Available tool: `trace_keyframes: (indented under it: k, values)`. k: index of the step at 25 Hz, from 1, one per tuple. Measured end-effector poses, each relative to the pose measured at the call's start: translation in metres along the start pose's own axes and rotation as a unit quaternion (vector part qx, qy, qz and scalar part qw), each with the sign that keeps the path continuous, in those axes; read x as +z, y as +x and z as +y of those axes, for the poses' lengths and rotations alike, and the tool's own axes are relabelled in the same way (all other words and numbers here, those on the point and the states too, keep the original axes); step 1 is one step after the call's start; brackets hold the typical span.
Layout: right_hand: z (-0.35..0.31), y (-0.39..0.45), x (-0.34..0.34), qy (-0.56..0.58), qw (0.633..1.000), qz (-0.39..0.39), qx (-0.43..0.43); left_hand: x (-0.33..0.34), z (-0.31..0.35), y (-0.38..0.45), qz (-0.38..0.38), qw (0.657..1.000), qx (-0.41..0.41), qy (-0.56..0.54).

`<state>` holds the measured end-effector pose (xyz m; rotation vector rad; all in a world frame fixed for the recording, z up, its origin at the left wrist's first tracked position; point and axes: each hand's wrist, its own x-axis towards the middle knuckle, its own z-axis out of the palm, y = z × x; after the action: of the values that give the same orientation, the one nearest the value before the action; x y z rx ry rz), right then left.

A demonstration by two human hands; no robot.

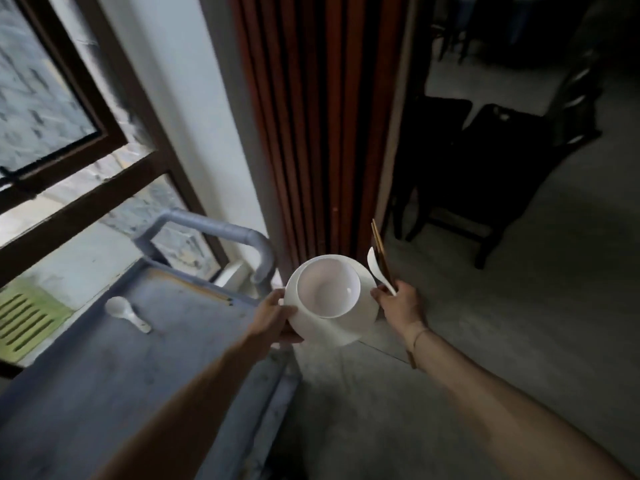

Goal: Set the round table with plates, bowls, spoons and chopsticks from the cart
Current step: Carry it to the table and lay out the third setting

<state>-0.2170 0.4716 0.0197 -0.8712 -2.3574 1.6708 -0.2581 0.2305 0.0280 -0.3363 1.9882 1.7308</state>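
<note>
My left hand (275,315) grips the left rim of a white plate (360,322) held in the air past the cart's right edge. A white bowl (327,289) sits on that plate. My right hand (398,304), just right of the plate, is closed on a white spoon (375,268) and a pair of brown chopsticks (379,247), both pointing up and away. On the grey cart top (114,368) lie another white spoon (126,313) and another pair of chopsticks (211,292) near the far edge. The round table is out of view.
The cart's grey tubular handle (221,230) rises at its far end, close to a window and white wall. A red-brown folding partition (325,126) stands straight ahead. Dark chairs (491,168) stand on the concrete floor to the right.
</note>
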Motion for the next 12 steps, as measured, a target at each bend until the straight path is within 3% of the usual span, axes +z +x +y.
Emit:
trace_keyframes:
  k: [5, 12]
  values:
    - [0.04, -0.016, -0.117, -0.01, 0.994, 0.109, 0.03, 0.113, 0.007, -0.006, -0.09, 0.993, 0.013, 0.08]
    - [0.101, -0.032, -0.252, 0.009, 0.962, 0.244, 0.124, 0.274, 0.022, 0.005, -0.233, 0.957, 0.028, 0.173]
